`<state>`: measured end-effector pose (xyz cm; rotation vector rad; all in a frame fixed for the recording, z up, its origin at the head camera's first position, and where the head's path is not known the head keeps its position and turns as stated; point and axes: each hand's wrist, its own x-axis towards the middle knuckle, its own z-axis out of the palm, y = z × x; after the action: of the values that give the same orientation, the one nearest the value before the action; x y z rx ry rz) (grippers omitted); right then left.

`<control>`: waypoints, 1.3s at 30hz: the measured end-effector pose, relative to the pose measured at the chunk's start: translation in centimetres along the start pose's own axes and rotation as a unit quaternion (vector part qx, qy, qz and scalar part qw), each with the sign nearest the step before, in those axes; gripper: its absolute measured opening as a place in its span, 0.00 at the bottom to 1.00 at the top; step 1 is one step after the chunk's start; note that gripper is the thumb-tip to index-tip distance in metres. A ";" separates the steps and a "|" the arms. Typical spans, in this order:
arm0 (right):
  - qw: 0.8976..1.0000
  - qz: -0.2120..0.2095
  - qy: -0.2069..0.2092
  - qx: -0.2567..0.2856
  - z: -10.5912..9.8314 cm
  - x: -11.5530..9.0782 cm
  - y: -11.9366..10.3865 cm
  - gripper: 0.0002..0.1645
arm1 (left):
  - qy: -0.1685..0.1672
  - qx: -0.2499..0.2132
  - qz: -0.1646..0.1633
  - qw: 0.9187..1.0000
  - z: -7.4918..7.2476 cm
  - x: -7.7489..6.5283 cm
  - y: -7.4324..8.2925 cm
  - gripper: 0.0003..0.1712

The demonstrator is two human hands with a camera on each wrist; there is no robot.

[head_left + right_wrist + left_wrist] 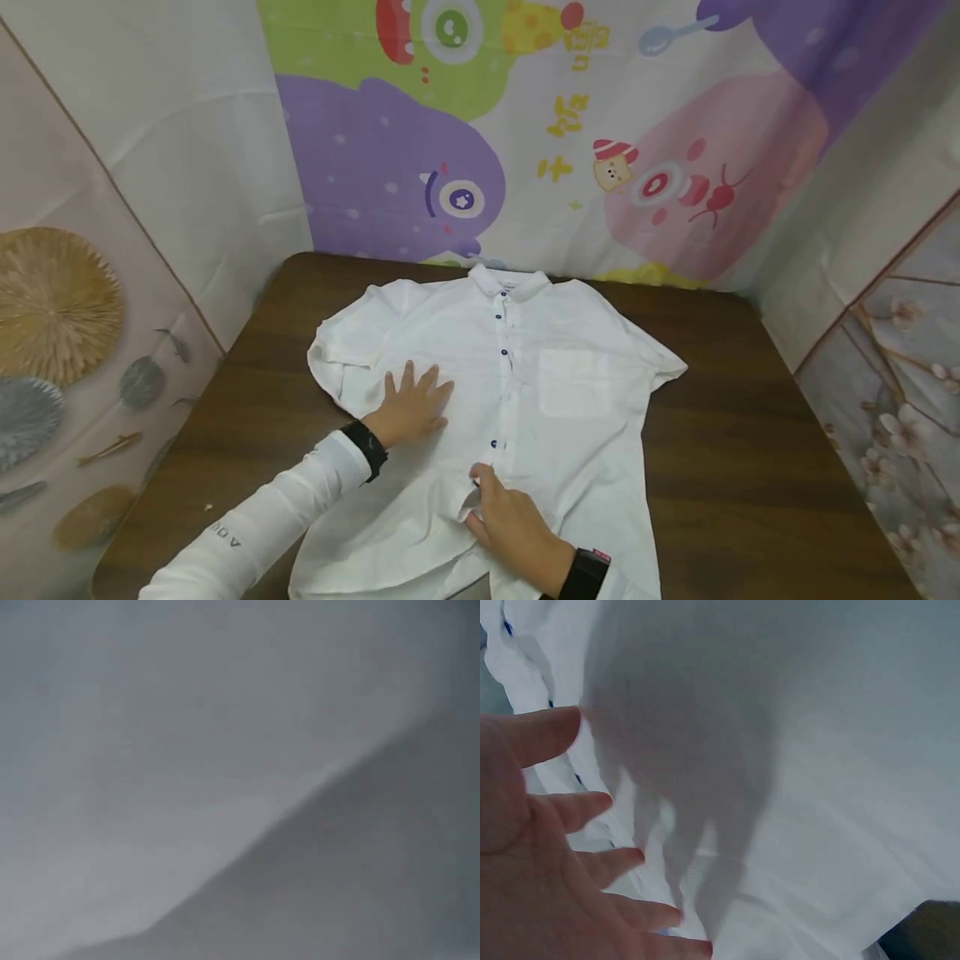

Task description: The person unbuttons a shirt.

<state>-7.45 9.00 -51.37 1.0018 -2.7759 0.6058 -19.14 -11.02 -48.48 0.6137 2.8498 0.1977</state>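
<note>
A white short-sleeved button-up shirt [450,333] lies front up, its collar [510,283] at the far side and dark buttons down the middle. My left hand [411,410] is spread over the front panel below the sleeve on the left; the left wrist view shows its straight fingers [622,859] above the white cloth. Low on the button strip, my right hand [521,529] pinches a raised fold of the shirt front between thumb and forefinger. Only blurred white cloth [187,750] fills the right wrist view, with that hand hidden.
The shirt lies on a dark brown wooden table [720,450] with rounded far corners. Behind it hangs a curtain [555,225] printed with cartoon figures. Patterned panels [75,300] stand along the left and right sides. A chest pocket [576,383] sits right of the buttons.
</note>
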 end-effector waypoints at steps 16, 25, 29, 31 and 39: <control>0.819 0.137 -0.307 0.465 -4.3 1.3 3.3 0.21 | 0.004 -0.062 -0.048 0.997 -0.3 3.8 -5.3 0.25; 0.950 0.309 -0.005 0.034 -9.6 2.3 16.0 0.14 | 0.122 -0.119 -0.172 0.970 -0.7 2.8 -9.4 0.13; 0.932 0.355 -0.075 -0.020 -9.3 2.1 20.1 0.16 | 0.106 -0.134 -0.171 0.970 -0.5 2.9 -10.1 0.10; 0.931 0.349 -0.104 -0.037 -8.7 2.0 21.1 0.12 | 0.110 -0.131 -0.169 0.971 -0.4 3.1 -10.2 0.10; 0.917 0.367 -0.120 -0.097 -8.3 2.3 21.8 0.11 | 0.129 -0.134 -0.196 0.963 -0.4 2.9 -10.7 0.10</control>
<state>-23.20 26.28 -50.36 -0.0504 -3.3159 0.2629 -25.95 -19.47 -50.55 -0.0390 3.0361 0.6192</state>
